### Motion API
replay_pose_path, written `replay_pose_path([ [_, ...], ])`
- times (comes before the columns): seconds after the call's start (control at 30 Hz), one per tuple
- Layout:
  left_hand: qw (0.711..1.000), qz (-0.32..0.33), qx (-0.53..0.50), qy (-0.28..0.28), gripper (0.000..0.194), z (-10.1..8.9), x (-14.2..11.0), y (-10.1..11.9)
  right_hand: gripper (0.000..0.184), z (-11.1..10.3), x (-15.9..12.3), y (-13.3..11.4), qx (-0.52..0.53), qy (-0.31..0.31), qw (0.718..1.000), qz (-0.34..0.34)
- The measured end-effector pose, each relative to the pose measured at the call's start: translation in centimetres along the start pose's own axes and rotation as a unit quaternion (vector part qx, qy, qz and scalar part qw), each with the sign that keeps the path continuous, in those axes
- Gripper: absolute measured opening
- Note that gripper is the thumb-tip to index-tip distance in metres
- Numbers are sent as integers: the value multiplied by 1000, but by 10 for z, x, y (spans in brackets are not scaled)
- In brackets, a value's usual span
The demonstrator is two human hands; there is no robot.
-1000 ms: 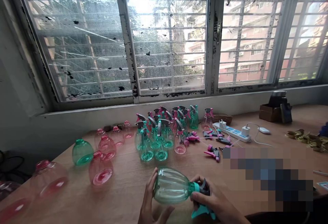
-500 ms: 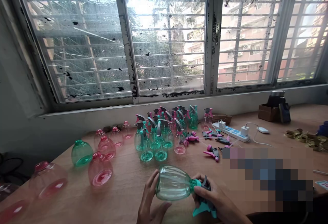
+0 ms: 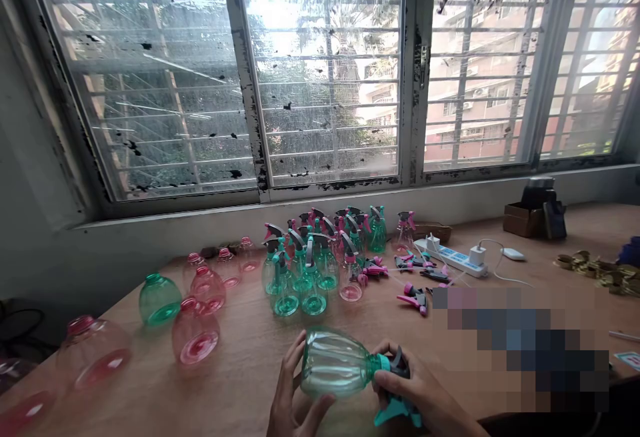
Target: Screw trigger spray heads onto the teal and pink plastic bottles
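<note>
A clear green plastic bottle (image 3: 334,363) lies sideways low in the middle, held above the wooden table (image 3: 250,370). My left hand (image 3: 293,397) wraps its fingers round the bottle's base. My right hand (image 3: 420,393) grips the dark grey and teal trigger sprayer head (image 3: 397,390) at the bottle's neck. Behind stands a cluster of finished green and pink spray bottles (image 3: 315,257). Loose pink and grey sprayer heads (image 3: 415,283) lie to the right of that cluster.
Headless pink bottles (image 3: 196,330) and one green bottle (image 3: 159,298) stand at the left. A white power strip (image 3: 453,255) with a cable, a small brown box (image 3: 535,213) and gold-coloured bits (image 3: 593,267) lie at the back right. A window wall runs behind the table.
The bottle has shifted only slightly in my hands. My right hand's grip on the sprayer head has turned a little, and my left hand has slipped a bit lower on the base.
</note>
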State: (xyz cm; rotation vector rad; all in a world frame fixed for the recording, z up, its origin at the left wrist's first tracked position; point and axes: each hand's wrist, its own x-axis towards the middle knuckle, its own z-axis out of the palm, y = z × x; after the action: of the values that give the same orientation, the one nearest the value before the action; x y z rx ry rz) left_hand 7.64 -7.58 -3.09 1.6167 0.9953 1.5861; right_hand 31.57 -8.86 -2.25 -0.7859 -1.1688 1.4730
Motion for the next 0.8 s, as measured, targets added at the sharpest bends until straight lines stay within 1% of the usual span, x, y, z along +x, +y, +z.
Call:
replay_pose_path([
  [0.07, 1000, 15, 17, -7, 58, -1, 1, 1, 36, 0, 1, 0, 12, -3, 1000, -3],
  [0.17, 998, 28, 47, -23, 55, -3, 1, -1, 40, 1, 3, 1, 16, 11, 1000, -5],
  [0.37, 997, 8, 72, -40, 50, -6, 0, -7, 45, 0, 5, 4, 16, 22, 1000, -4],
  [0.57, 997, 24, 65, -15, 61, -3, -1, -3, 40, 3, 1, 0, -16, 11, 1000, -14],
  [0.7, 999, 5, 39, 8, 61, -1, -1, -2, 40, 4, -1, -3, -62, 12, 998, -21],
  [0.8, 1000, -3, 20, 14, 58, 0, -1, -2, 40, 4, -2, -3, -82, 19, 996, -24],
])
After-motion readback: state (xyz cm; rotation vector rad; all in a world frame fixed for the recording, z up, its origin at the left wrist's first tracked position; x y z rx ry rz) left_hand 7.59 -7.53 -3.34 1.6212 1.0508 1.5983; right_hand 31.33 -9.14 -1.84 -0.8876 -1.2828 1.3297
